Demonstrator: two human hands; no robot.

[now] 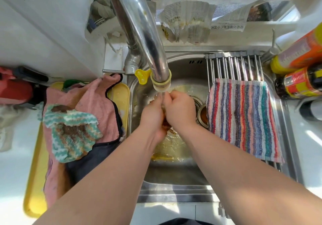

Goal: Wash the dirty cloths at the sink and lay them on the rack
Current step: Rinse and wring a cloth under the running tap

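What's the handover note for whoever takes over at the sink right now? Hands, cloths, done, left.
Hands: left hand and right hand both grip a stained cloth under the running tap, over the sink. The cloth is mostly hidden between them.
Done: the striped cloth lies flat on the rack.
Left: finish this cloth and lay it on the rack. Then wash the pile on the yellow tray left of the sink: a brown-stained teal knit cloth on top of a pink cloth, with a dark cloth beneath.
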